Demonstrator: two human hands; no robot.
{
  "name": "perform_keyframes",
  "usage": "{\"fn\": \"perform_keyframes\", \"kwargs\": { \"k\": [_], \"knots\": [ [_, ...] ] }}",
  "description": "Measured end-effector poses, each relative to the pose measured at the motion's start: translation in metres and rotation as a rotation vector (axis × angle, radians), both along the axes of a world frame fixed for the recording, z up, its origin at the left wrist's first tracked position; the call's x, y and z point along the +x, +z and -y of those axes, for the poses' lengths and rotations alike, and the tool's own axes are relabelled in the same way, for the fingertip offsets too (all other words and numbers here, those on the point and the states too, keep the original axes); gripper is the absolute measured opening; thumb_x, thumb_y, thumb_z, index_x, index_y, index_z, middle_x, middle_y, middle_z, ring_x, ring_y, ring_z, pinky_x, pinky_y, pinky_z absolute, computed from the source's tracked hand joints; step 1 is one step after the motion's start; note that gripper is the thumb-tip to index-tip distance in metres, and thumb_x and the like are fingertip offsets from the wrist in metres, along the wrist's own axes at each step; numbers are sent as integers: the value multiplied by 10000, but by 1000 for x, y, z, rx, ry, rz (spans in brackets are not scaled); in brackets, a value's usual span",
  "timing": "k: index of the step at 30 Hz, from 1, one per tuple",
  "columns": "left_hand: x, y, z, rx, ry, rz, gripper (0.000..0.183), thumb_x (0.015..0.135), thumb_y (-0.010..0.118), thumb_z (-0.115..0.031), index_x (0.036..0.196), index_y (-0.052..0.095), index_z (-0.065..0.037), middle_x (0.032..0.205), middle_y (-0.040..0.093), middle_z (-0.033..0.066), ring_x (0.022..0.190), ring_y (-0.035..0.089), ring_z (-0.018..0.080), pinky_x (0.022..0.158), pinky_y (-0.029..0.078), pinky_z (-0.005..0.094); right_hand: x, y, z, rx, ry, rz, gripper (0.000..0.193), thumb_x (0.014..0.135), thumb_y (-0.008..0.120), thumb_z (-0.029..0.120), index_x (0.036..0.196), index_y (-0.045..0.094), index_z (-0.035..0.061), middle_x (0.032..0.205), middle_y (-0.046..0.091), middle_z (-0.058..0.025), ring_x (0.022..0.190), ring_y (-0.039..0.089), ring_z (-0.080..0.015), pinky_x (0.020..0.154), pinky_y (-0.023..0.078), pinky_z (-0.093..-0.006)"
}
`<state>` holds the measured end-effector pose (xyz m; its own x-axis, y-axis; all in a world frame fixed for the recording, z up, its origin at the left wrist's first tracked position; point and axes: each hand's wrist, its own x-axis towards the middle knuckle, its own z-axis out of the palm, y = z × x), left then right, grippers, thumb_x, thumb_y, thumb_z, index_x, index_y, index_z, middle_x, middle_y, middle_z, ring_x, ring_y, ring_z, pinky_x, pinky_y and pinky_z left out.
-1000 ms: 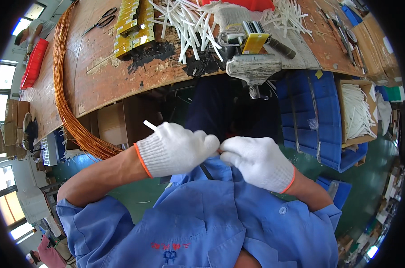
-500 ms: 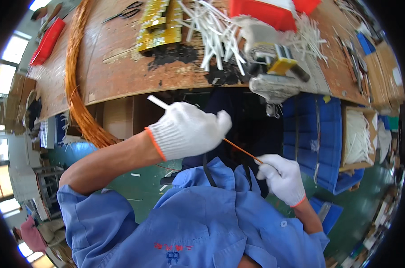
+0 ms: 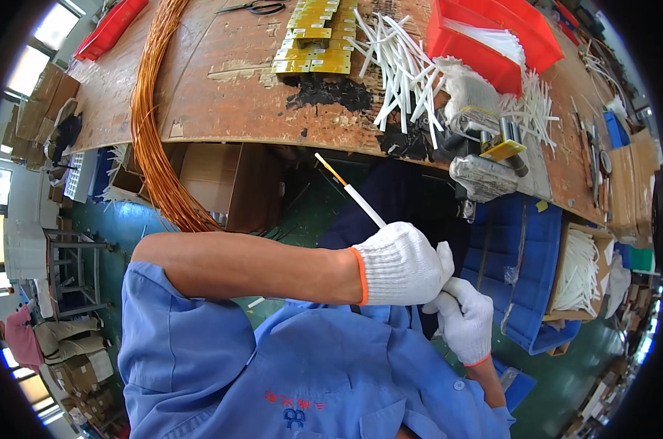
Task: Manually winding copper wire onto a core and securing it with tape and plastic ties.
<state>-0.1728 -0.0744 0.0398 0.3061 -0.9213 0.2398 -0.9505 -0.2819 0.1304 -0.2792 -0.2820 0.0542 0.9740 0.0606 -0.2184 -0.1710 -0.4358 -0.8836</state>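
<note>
Copper wire coil (image 3: 152, 139): hangs over the left of the worn wooden bench (image 3: 229, 80).
Left hand (image 3: 401, 265): white-gloved, fisted around a thin white sleeve with orange wire tip (image 3: 350, 192), pointing far-left.
Right hand (image 3: 465, 320): gloved, curled, touching the left.
White tubes (image 3: 401, 66): piled far right.

Gloved left hand (image 3: 401, 265) and right hand (image 3: 465, 320), fisted, touching.

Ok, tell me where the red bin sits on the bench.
In the head view the red bin sits at the upper right of the wooden workbench, just right of the scattered white tubes.
</note>
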Motion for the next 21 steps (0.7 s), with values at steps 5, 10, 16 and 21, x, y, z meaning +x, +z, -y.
{"fn": "perform_keyframes", "kwargs": {
  "k": [5, 10, 16, 21],
  "knots": [
    [-6, 1, -1, -68, 38, -32, 490, 863, 751, -245, 1170, 681, 130, 652, 627, 64, 542, 693, 231, 432, 516, 384, 3, 2, -3, -2, 20, 51, 142, 1040, 680, 26, 1100, 778, -57, 814, 802, -109, 629, 668, -89, 582, 514, -282],
    [-7, 20, -9, -104, 44, 74, 247, 830, 762, -231, 944, 699, -21, 761, 578, 58, 635, 645, 207, 436, 476, 368, 7, 13, 1, -150, 32, 177, 160, 996, 671, -68, 1115, 776, -48, 859, 810, -142, 785, 813, -204, 728, 619, -335],
    [-1, 17, -16, -252, 124, 21, 145, 783, 741, -209, 835, 684, -86, 770, 507, 61, 654, 598, 204, 453, 448, 368, 23, 15, 18, -186, 185, 187, 283, 942, 671, -109, 1190, 780, -26, 846, 781, -170, 674, 790, -246, 633, 604, -334],
    [21, 3, -13, -308, 149, -105, 162, 752, 773, -226, 823, 678, -116, 802, 551, 49, 680, 621, 211, 514, 472, 351, 45, 26, 10, -262, 150, 113, 311, 918, 716, -92, 1205, 792, 2, 820, 752, -139, 682, 777, -253, 622, 586, -350]
  ]
}}
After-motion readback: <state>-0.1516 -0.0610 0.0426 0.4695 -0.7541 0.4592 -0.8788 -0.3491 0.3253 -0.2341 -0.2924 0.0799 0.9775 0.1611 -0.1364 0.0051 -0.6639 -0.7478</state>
